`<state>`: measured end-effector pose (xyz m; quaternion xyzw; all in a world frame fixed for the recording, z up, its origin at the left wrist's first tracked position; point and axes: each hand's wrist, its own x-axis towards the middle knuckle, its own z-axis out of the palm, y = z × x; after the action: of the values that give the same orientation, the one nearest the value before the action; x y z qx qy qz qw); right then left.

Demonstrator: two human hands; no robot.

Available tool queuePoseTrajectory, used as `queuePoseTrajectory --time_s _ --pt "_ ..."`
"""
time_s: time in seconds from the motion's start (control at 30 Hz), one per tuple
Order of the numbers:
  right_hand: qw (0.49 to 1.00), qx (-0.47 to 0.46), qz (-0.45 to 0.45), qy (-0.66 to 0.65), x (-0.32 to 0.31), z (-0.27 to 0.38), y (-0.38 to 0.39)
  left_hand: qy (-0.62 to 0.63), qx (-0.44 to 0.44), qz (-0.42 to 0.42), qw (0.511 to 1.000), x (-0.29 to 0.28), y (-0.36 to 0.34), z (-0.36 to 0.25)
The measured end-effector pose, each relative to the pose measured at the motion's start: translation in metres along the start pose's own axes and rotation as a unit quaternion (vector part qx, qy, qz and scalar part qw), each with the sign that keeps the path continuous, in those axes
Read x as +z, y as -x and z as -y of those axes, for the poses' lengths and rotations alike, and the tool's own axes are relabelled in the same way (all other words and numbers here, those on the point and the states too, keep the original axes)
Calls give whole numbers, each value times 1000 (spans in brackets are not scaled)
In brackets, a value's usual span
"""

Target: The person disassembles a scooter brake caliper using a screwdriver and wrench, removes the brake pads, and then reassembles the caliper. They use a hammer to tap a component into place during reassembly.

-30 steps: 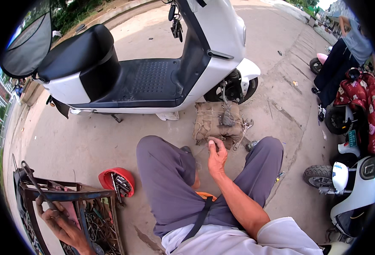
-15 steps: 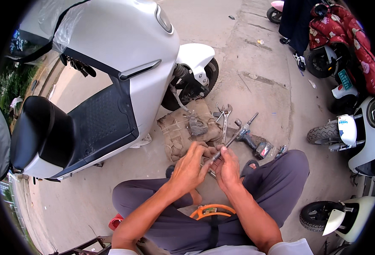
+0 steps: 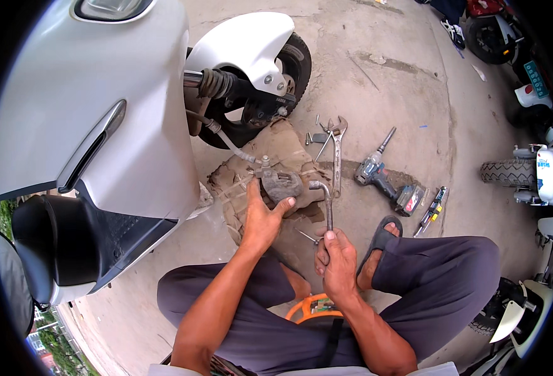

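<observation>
Left hand (image 3: 264, 219): fingers now off wrench (image 3: 328, 210), gripping caliper (image 3: 283, 187) (so it looks steadied) | Right hand (image 3: 339, 260): fingers wrapped round wrench, head just beside caliper

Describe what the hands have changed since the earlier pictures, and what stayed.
The left hand has moved right and forward from the toolbox, let go of its long tool and holds the grey metal part. The right hand now holds the angled wrench. The adjustable wrench and cordless driver stayed put.
</observation>
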<state>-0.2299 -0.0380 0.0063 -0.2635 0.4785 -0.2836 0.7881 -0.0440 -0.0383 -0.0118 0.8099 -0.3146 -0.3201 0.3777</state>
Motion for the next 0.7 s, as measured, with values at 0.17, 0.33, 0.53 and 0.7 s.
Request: queuePoseTrajectory --time_s 0.17,0.33,0.53,0.7 --pt "999 16 27 -19 8 -2 -4 39 -22 -29 999 7 2 7" --pt "999 7 35 7 13 -2 -7 4 16 -51 999 11 1 10" --pt "999 20 33 -23 20 -6 -8 -3 -1 -54 999 10 3 14" --pt "998 57 30 -3 19 -3 -4 26 -7 -52 998 12 4 17"
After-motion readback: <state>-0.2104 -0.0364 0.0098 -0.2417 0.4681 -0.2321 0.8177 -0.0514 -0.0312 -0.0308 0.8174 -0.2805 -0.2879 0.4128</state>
